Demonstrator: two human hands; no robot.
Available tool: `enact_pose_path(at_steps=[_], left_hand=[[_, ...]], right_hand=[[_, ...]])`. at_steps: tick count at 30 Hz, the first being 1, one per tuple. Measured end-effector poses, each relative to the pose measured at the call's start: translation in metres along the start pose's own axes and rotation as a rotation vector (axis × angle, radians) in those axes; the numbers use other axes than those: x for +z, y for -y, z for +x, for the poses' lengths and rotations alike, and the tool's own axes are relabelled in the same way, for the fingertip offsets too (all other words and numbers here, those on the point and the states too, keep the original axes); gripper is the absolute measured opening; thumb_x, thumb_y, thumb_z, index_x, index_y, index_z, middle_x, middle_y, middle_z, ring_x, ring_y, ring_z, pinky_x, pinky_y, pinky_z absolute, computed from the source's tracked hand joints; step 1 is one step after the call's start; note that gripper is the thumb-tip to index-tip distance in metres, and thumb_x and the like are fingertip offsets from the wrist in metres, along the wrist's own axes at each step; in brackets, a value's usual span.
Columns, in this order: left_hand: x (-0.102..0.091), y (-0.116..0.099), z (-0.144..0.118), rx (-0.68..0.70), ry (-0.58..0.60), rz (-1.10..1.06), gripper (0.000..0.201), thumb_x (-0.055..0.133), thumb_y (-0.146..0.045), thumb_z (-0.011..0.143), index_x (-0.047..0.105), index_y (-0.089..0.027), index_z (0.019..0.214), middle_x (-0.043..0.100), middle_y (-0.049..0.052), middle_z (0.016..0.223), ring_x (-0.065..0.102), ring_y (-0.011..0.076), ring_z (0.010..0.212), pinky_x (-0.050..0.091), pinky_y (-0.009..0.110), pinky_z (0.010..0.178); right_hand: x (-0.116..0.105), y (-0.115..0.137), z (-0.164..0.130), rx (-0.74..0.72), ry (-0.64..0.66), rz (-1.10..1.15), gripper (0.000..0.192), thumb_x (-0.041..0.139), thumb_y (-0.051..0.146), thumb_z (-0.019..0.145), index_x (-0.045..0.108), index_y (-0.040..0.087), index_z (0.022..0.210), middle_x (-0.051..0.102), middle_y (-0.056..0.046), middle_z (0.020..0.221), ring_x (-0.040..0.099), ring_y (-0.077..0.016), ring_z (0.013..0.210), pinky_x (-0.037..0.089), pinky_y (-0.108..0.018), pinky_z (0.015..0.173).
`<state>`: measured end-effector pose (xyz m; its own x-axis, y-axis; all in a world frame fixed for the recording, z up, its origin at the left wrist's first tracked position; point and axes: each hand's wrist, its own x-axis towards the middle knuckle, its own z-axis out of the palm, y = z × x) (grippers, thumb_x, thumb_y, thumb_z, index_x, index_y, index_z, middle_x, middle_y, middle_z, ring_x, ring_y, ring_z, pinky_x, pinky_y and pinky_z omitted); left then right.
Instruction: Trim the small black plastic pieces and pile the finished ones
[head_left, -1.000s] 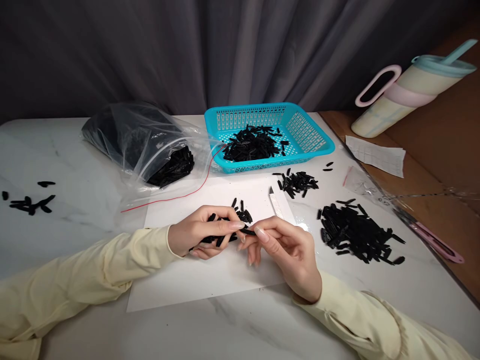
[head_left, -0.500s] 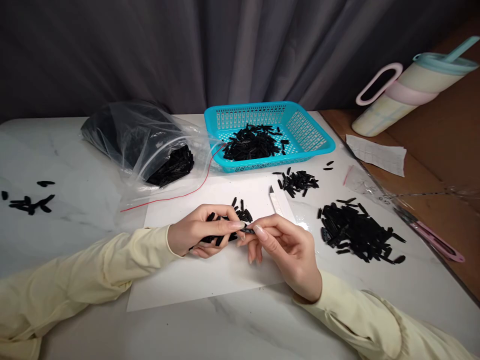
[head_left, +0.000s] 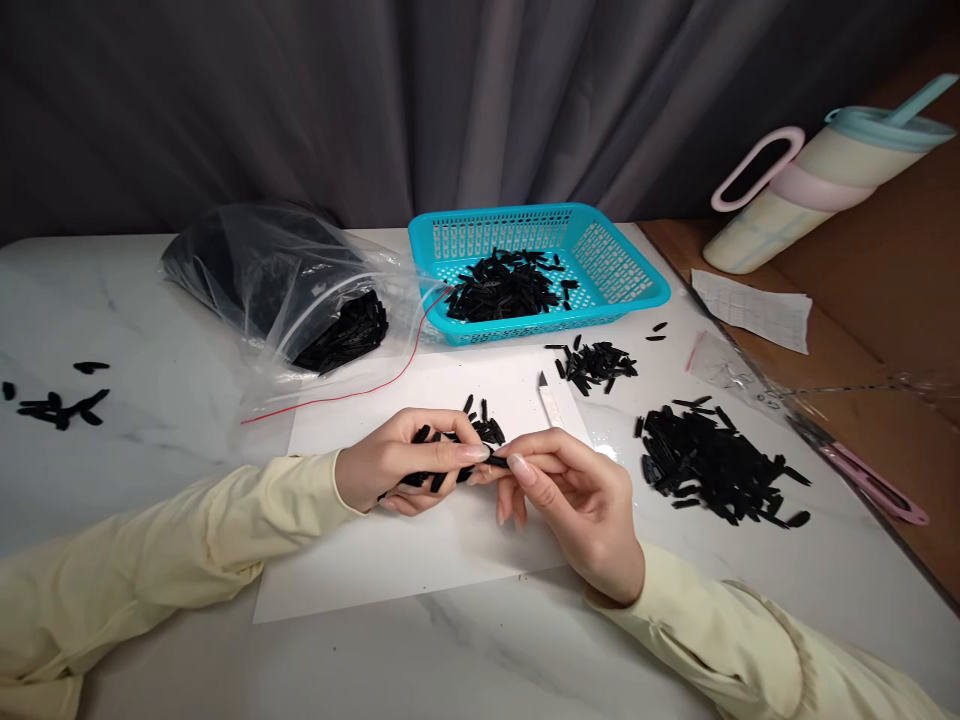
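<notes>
My left hand (head_left: 416, 458) is closed around several slim black pieces (head_left: 429, 479), whose ends stick out between the fingers. Between my two hands, one black piece (head_left: 498, 461) is pinched at both ends, by the left thumb and fingertips and by those of my right hand (head_left: 574, 490). The right hand's lower fingers curl loosely beneath. Behind my hands, more black pieces (head_left: 487, 428) lie on a white sheet of paper (head_left: 360, 575). A white-handled craft knife (head_left: 550, 400) rests close by with its blade pointing away from me.
A blue basket (head_left: 652, 292) of black pieces stands at the back, beside a clear zip bag (head_left: 285, 275) of more. Loose piles (head_left: 712, 465) lie right, a small one (head_left: 596, 366) nearer the basket. Pink-handled scissors (head_left: 877, 485), a receipt (head_left: 757, 308) and a tumbler (head_left: 810, 195) are far right.
The piece between my fingertips has turned slightly, and my right hand has shifted a little. My left hand and the things on the table look the same.
</notes>
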<state>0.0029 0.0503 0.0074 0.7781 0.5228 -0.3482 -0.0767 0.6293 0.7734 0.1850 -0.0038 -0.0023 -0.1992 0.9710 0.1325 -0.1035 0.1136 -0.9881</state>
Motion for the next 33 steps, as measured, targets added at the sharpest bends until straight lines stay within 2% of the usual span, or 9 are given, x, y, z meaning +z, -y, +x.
enact_pose_path(at_steps=[4,9,17,33], left_hand=[[-0.0005,0.0001,-0.0005,-0.001,-0.003,0.004,0.014,0.058,-0.027,0.081,0.053,-0.015,0.076,0.043,-0.007,0.038,0.022,0.0002,0.028,0.018,0.008,0.025],[-0.0014,0.0006,-0.0001,-0.010,-0.007,0.010,0.013,0.059,-0.027,0.081,0.054,-0.015,0.077,0.042,-0.008,0.039,0.022,0.0003,0.028,0.019,0.009,0.025],[0.0004,-0.0006,0.0004,-0.002,-0.013,0.031,0.013,0.059,-0.026,0.080,0.054,-0.015,0.079,0.042,-0.008,0.039,0.022,0.0002,0.028,0.019,0.008,0.026],[0.0047,-0.0044,-0.0003,0.000,-0.061,0.067,0.013,0.062,-0.026,0.076,0.054,-0.015,0.079,0.044,-0.008,0.040,0.022,0.0002,0.027,0.017,0.010,0.025]], right_hand=[[-0.0007,-0.0009,-0.0009,-0.019,0.006,-0.002,0.007,0.051,0.019,0.089,0.058,0.017,0.089,0.061,0.000,0.058,0.052,-0.0113,0.047,0.042,-0.025,0.046],[-0.0009,-0.0008,-0.0012,-0.027,0.007,0.007,0.008,0.053,0.019,0.088,0.058,0.016,0.093,0.066,-0.005,0.070,0.056,-0.0119,0.051,0.044,-0.025,0.045],[-0.0009,0.0013,-0.0003,-0.021,0.006,0.002,0.011,0.059,0.014,0.083,0.058,0.017,0.093,0.066,-0.004,0.078,0.059,-0.0105,0.055,0.046,-0.022,0.045],[0.0034,-0.0001,-0.0005,0.003,-0.048,-0.058,0.008,0.062,0.017,0.081,0.059,0.019,0.088,0.063,0.000,0.067,0.058,-0.0090,0.051,0.047,-0.020,0.044]])
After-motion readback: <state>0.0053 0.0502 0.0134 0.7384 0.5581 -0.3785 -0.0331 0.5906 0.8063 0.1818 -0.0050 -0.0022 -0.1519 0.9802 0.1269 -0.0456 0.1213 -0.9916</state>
